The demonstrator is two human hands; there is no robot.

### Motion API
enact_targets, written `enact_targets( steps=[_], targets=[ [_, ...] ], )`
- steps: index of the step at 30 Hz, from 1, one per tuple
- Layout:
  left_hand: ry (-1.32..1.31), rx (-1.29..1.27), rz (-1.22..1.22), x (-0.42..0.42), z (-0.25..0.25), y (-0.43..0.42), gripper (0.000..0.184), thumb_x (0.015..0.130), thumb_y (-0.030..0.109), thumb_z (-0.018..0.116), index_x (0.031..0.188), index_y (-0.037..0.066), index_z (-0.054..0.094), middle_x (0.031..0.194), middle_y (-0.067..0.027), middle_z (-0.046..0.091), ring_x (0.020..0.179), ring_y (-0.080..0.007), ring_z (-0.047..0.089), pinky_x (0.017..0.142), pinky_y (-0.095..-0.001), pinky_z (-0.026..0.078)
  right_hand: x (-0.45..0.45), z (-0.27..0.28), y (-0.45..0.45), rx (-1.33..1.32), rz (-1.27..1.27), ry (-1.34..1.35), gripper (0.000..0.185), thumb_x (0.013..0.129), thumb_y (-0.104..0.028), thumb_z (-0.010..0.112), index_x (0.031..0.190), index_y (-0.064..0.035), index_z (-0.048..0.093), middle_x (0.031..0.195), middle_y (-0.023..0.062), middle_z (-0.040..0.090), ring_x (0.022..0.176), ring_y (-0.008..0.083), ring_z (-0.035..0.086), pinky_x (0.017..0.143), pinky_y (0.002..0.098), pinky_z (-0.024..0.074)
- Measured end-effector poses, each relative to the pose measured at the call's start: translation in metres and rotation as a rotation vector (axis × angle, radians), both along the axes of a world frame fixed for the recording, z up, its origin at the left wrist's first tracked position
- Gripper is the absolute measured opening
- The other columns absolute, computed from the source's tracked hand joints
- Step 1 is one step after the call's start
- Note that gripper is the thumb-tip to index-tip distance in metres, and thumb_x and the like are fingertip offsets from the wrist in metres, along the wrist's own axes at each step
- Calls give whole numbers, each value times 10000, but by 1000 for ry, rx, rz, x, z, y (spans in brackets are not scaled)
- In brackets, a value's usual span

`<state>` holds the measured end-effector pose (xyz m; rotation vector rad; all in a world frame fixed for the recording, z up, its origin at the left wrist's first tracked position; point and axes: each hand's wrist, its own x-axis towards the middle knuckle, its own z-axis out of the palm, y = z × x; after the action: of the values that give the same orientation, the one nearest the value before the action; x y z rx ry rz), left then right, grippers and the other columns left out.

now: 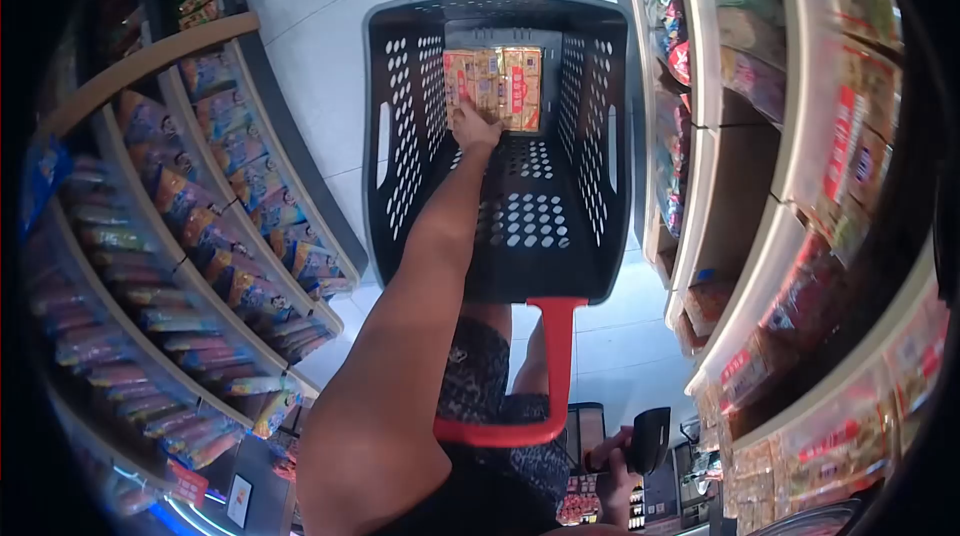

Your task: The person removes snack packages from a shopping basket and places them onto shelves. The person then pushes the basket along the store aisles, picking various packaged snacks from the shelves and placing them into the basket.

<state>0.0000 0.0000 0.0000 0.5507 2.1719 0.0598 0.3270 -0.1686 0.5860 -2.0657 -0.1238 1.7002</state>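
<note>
My left hand reaches deep into a black shopping basket with perforated walls. Its fingers and thumb grip the near end of a gold snack pack at the basket's far end. Beside that, to the right, lies a second gold snack pack with a red label. The basket's red handle extends toward my body. Low in the view, my right hand has its fingers curled around a dark object whose kind I cannot make out.
Shelves of colourful bagged snacks curve along the left. To the right, more shelves carry red bags and gold packs. Pale floor tiles run between them. A lit sign stands at lower left.
</note>
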Motion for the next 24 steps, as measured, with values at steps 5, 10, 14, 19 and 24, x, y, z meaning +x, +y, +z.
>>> enact_targets(
  steps=[5, 10, 14, 19, 24],
  targets=[
    [128, 130, 65, 24, -97, 7, 1230, 676, 293, 935, 1596, 138, 134, 1583, -262, 328, 1466, -437, 343, 1208, -528, 312, -6, -73, -11, -20, -26, -101, 427, 950, -122, 638, 1320, 10, 467, 809, 70, 576, 628, 147, 545, 552, 329, 472],
    [437, 173, -23, 33, -96, -5, 1090, 677, 186, 875, 1573, 144, 254, 1552, -182, 399, 1424, -438, 388, 1158, -528, 382, -6, -78, -13, -129, -10, -115, 429, 936, -81, 648, 1319, 20, 483, 803, 63, 576, 632, 138, 551, 588, 325, 500],
    [348, 206, 55, 21, -82, -9, 937, 669, 196, 852, 1478, 109, 387, 1408, -184, 557, 1259, -398, 565, 1004, -477, 509, -7, -59, -13, -173, 30, -165, 447, 929, -79, 664, 1327, 25, 488, 803, 62, 572, 639, 138, 549, 625, 311, 508],
    [154, 140, 213, -18, -38, 15, 781, 686, 351, 890, 1320, 51, 547, 1088, -207, 735, 1039, -378, 707, 903, -459, 551, -3, -33, -31, -158, 1, -53, 500, 932, -91, 663, 1363, 38, 446, 838, 70, 576, 651, 132, 545, 627, 312, 510],
    [-355, 300, 389, -46, 34, 25, 620, 744, 225, 832, 1263, -9, 587, 1125, -143, 739, 1008, -269, 718, 873, -397, 562, 3, 2, -31, -71, 82, -25, 488, 899, -9, 659, 1348, 66, 481, 862, 47, 586, 671, 125, 582, 653, 286, 507]
  ],
)
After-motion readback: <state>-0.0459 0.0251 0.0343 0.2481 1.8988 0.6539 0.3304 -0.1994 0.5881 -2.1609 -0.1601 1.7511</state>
